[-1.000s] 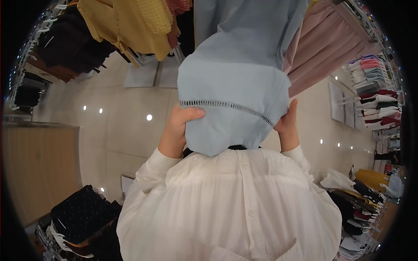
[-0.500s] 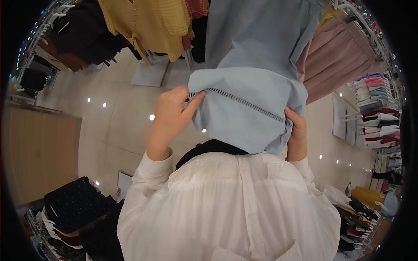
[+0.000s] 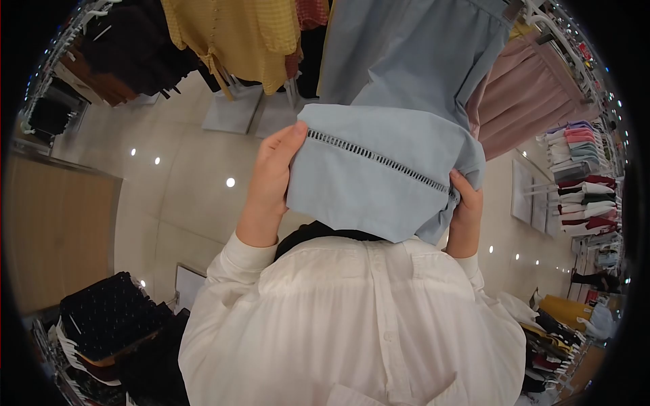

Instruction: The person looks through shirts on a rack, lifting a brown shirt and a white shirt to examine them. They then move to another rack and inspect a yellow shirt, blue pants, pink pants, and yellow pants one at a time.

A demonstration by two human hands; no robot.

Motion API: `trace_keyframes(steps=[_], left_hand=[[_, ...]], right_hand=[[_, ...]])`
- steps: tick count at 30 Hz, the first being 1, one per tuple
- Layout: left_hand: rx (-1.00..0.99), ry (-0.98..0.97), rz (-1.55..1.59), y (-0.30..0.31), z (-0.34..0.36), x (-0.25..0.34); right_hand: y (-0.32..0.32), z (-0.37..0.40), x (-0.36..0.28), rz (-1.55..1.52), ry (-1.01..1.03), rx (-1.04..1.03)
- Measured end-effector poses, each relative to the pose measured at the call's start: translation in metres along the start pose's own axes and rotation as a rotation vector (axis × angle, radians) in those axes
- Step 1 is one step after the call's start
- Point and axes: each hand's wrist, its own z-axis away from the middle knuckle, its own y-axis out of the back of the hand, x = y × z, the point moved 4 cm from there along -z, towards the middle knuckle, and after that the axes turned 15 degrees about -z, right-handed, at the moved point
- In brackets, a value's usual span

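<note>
A light blue skirt (image 3: 420, 74) hangs from the rack in front of me, its lower part lifted toward my body. A ladder-like openwork strip (image 3: 376, 157) runs slantwise across the raised cloth. My left hand (image 3: 276, 162) grips the left edge, thumb on top by the end of the strip and the other fingers hidden behind the fabric. On the right edge, my right hand (image 3: 466, 203) holds the cloth with its thumb over the strip's lower end; its fingers are mostly underneath. Between the hands the fabric is spread fairly flat.
A yellow blouse (image 3: 233, 37) hangs left of the skirt, and a pink pleated garment (image 3: 525, 95) to its right. Dark clothes (image 3: 112, 318) stand on a rack at lower left. Folded and hung tops (image 3: 588, 196) line the far right. A wooden panel (image 3: 61, 230) borders the left side.
My left hand has shifted its hold to the outer left edge, its thumb moving up and left. The cloth is now spread flatter and wider; the right hand keeps its grip.
</note>
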Motion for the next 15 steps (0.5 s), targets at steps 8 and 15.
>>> trace_keyframes(steps=[8, 15], left_hand=[[-0.004, -0.098, -0.136, -0.009, 0.005, 0.006], [-0.06, -0.185, -0.278, -0.009, 0.002, 0.003]], right_hand=[[0.001, 0.007, -0.018, -0.076, 0.091, 0.01], [0.006, 0.017, -0.025, -0.099, 0.124, 0.063]])
